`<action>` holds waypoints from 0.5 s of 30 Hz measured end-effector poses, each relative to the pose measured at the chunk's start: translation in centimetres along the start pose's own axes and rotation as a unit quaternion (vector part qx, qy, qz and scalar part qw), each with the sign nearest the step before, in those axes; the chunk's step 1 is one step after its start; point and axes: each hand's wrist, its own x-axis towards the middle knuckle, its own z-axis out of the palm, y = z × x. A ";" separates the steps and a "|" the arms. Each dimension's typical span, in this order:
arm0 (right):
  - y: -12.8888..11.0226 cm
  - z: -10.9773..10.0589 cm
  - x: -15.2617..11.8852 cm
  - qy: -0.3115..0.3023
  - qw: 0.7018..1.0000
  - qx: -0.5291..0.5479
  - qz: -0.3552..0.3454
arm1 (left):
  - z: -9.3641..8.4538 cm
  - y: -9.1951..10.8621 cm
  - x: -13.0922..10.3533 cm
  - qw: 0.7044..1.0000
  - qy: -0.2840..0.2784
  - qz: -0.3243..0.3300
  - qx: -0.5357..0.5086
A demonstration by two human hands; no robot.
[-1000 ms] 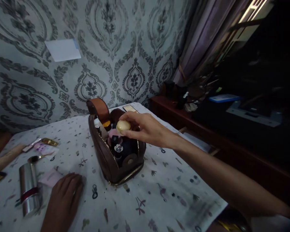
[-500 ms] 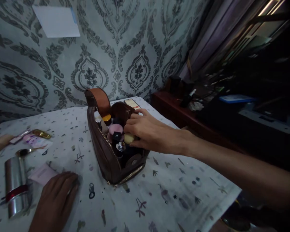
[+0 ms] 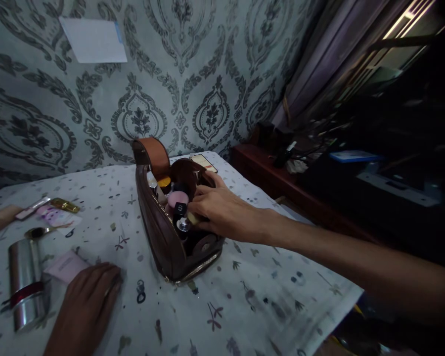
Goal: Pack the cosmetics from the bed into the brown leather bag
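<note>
A brown cosmetic bag (image 3: 154, 232) stands unzipped on the patterned white cloth. My right hand (image 3: 222, 207) reaches into it from the right, fingers closed around a pale yellow round item (image 3: 193, 217). Beside those fingers are a small black box (image 3: 180, 209), a pink round container (image 3: 178, 198) and a silver-capped bottle (image 3: 183, 225). Farther back in the bag is a yellow-lidded jar (image 3: 164, 183). My left hand (image 3: 91, 296) rests on the cloth, fingers together and curled over a pink tube (image 3: 66, 266); its thumb is hidden.
At left lie a silver cylinder with a red band (image 3: 25, 282), a black-and-gold item (image 3: 39, 232), a purple-and-white packet (image 3: 57, 215) and a gold tube (image 3: 65, 204). A phone (image 3: 204, 162) lies behind the bag. The cloth edge drops away at right.
My right hand has shifted slightly left and down inside the bag, with the yellow item between its fingers. My left hand has stayed in place. The view has turned a little.
</note>
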 end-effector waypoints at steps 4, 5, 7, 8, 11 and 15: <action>-0.4 -0.6 -0.3 -0.007 1.000 0.015 -0.006 | -0.2 0.3 0.1 1.000 -0.007 -0.018 -0.001; -0.4 -0.8 -0.4 -0.007 1.000 0.021 -0.008 | -0.2 0.4 0.1 1.000 -0.010 -0.021 -0.002; -0.4 -0.9 -0.4 -0.004 1.000 0.025 -0.008 | -0.3 0.5 0.2 1.000 -0.007 -0.022 0.000; -0.3 -0.8 -0.4 -0.002 1.000 0.024 -0.008 | -0.4 0.5 0.2 1.000 -0.003 -0.021 0.002; -0.1 -0.5 -0.2 0.005 1.000 0.012 -0.014 | -0.4 0.5 0.3 1.000 0.009 -0.013 0.006; 0.3 0.0 -0.1 0.011 1.000 0.002 -0.021 | -0.4 0.5 0.3 1.000 0.009 -0.006 0.009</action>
